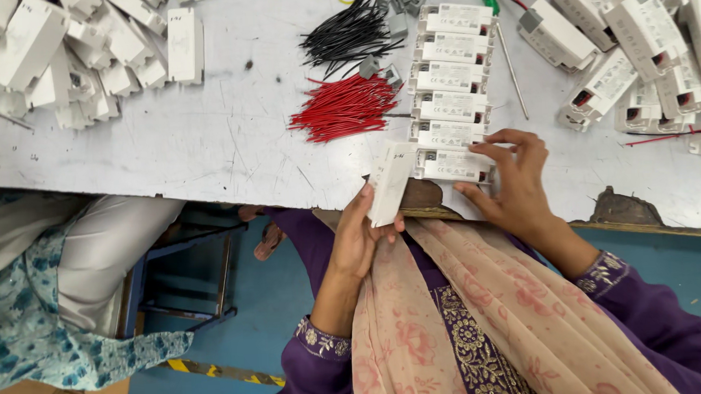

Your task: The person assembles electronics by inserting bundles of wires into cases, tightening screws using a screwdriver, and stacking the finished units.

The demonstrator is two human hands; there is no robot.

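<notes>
At the far left of the table (206,148) lies a loose heap of white plastic cases (68,52), apart from the work zone, apparently as bulk stock. Nearer centre, a bundle of black wires (347,35) and a bundle of red wires (343,109) lie sorted by colour, within easy reach. The left hand (360,236) holds a white case (391,183) at the table edge, its grip pinching the lower end so the case stands tilted. Beside it runs a neat column of labelled boxes (450,90); the right hand (515,178) rests its spread fingers on the nearest box, seemingly steadying it. More boxes (643,42) are piled at the right.
</notes>
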